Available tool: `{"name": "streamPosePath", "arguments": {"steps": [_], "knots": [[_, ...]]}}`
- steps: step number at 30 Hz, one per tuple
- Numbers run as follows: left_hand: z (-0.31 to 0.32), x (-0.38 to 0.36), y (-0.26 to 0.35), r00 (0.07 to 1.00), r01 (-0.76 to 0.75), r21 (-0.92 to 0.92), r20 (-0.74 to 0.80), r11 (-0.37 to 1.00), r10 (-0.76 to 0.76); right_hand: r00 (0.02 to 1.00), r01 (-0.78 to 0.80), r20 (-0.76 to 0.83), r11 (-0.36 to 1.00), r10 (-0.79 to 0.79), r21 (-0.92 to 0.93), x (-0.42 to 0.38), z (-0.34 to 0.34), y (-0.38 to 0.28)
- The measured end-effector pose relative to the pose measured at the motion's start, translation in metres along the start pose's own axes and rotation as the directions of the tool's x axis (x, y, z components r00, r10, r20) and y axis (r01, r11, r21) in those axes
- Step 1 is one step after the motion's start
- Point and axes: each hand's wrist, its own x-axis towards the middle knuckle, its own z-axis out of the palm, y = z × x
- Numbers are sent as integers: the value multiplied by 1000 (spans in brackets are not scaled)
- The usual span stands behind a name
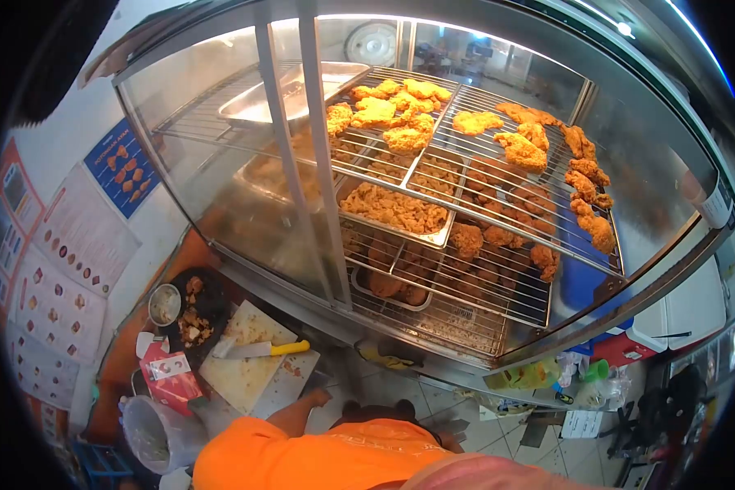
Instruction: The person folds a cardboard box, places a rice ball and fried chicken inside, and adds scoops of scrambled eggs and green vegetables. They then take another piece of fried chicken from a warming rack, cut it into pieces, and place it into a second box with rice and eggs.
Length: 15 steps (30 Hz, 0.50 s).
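Observation:
My left hand is low in the view, beside the edge of the pale cutting board. Its fingers are too small and blurred to make out. On the board lies a knife with a yellow handle, apart from the hand. The orange shirt fills the bottom, and a blurred stretch of arm runs off to the lower right; my right hand is out of view. Ahead stands a glass display case with fried chicken pieces on its upper wire rack and a metal tray of smaller fried pieces below.
Left of the board are a dark dish with scraps, a small metal bowl, a red box and a clear plastic tub. A metal frame edge borders the case. A red-and-white cooler stands right.

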Motion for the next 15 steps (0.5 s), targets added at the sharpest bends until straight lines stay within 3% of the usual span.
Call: {"name": "streamPosePath", "arguments": {"steps": [4,6,10,13,15], "knots": [[-10,13,22,993,116,-55,-15,992,-117,1000,8,-8,1000,-8,11,7,1,-15],[-5,11,33,992,-1,-191,-126,982,-23,1000,21,-15,1000,-21,14,11,3,-26],[6,15,50,993,-82,-237,-99,968,60,999,30,-16,999,-30,14,14,11,-63],[20,29,46,994,-86,-157,-79,984,74,993,115,26,993,-114,-24,11,23,-86],[33,45,23,931,-345,132,-79,929,356,988,151,48,988,-149,-28,14,30,-93]]}}
